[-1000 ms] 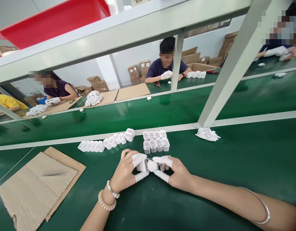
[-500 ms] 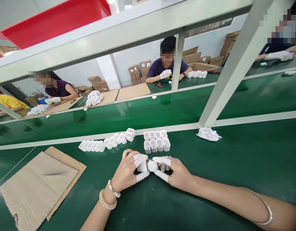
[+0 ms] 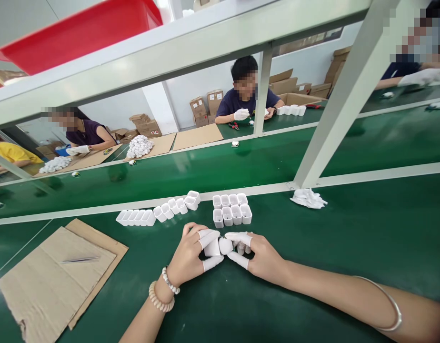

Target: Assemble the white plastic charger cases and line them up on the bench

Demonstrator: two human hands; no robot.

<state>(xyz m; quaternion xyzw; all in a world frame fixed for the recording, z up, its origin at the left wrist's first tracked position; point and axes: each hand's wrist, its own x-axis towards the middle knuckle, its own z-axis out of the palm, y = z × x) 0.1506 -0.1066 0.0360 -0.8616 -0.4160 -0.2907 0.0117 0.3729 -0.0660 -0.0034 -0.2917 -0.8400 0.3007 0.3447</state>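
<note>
My left hand (image 3: 195, 250) wears white finger cots and is closed around a white plastic case (image 3: 212, 248), its opening turned to the right. With finger and thumb my right hand (image 3: 254, 252) pinches a small white round part (image 3: 225, 246), held right at the mouth of the case. Whether the part is partly inside the case I cannot tell. Just beyond my hands stand white open-topped cases (image 3: 232, 212) in two rows. More white cases (image 3: 136, 217) stand in a slanting line to the left, a few tilted.
Left of me lie cardboard sheets (image 3: 59, 281) with tweezers (image 3: 80, 260) on top. A crumpled white cloth (image 3: 308, 198) lies near the metal post (image 3: 329, 109). Past the rail, a green conveyor belt (image 3: 191, 164) carries small white parts. Co-workers sit opposite; a red bin (image 3: 87, 33) rests on the shelf above.
The round part and my right hand have shifted very slightly left toward the case. Parts on the belt have moved right. The co-worker opposite has lowered a gloved hand.
</note>
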